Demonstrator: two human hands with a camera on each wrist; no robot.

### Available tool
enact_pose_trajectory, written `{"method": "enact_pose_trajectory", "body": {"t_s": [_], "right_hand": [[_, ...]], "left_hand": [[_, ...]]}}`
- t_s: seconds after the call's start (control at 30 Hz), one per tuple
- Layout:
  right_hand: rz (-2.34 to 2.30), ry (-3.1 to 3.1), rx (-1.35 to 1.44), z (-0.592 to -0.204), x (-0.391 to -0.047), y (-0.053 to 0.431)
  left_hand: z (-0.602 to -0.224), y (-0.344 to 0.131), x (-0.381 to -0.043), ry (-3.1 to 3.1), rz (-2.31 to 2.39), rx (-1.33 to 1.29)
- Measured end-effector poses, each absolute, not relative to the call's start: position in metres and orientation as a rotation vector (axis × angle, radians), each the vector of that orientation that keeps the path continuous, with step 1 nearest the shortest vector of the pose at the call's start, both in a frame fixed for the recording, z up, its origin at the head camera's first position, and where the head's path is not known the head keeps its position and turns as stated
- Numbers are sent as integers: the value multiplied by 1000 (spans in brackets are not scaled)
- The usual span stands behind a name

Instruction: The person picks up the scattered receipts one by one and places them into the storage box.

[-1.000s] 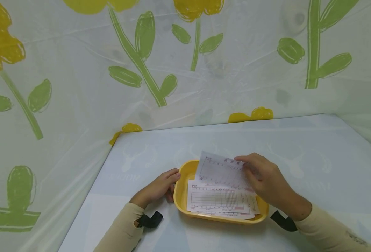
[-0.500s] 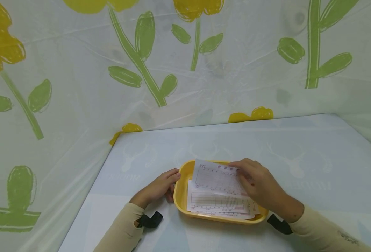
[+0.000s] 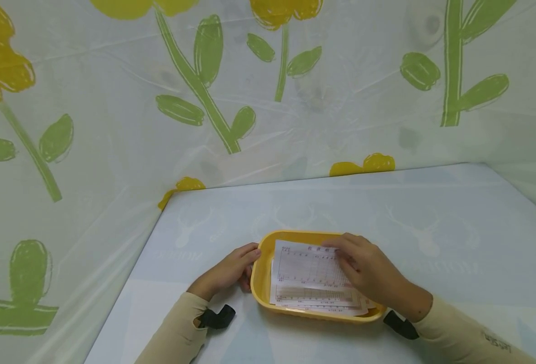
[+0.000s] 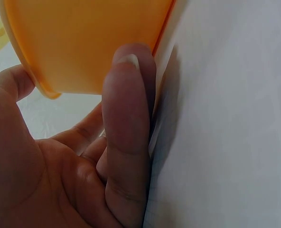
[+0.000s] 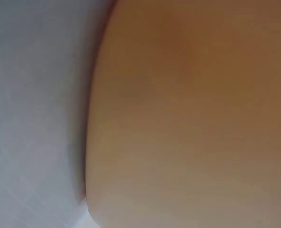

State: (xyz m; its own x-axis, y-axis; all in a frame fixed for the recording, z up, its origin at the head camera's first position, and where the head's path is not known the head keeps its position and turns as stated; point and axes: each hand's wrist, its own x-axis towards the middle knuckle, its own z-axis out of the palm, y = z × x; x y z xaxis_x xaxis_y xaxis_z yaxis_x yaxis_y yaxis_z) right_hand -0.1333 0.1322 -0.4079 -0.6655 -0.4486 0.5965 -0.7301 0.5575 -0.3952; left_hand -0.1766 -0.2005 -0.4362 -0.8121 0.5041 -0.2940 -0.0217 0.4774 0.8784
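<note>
In the head view a shallow yellow plastic basket (image 3: pixel 259 283) sits on the table with several printed paper forms (image 3: pixel 301 294) stacked inside. My left hand (image 3: pixel 231 268) holds the basket's left end. The left wrist view shows the thumb on the rim and the fingers (image 4: pixel 126 109) beside the outer wall (image 4: pixel 79 47). Over the basket's right half, my right hand (image 3: pixel 370 270) pinches the top paper form (image 3: pixel 306 265) near its upper right edge. That sheet lies low over the stack, and the hand hides its right part.
The basket's wall (image 5: pixel 188 123) fills most of the right wrist view, blurred. A pale patterned cloth (image 3: pixel 213 212) covers the table. Behind it hangs a white curtain (image 3: pixel 340 116) with yellow flowers. Black straps (image 3: pixel 217 317) are at both wrists.
My right hand has moved left and down, lowering the top form from a raised tilt to nearly flat over the other sheets. The left hand and basket have stayed put.
</note>
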Motion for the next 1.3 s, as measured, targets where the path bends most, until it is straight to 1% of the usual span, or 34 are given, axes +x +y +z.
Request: {"method": "enact_pose_trajectory", "body": {"t_s": [0.3, 0.97, 1.3], "right_hand": [[787, -2377, 981, -415, -135, 132], [756, -2589, 973, -411, -135, 127], [639, -2752, 905, -410, -134, 125]], "left_hand": [[-437, -200, -177, 2190, 1323, 388], [-439, -201, -178, 2185, 1333, 395], [-439, -200, -178, 2213, 1314, 373]]}}
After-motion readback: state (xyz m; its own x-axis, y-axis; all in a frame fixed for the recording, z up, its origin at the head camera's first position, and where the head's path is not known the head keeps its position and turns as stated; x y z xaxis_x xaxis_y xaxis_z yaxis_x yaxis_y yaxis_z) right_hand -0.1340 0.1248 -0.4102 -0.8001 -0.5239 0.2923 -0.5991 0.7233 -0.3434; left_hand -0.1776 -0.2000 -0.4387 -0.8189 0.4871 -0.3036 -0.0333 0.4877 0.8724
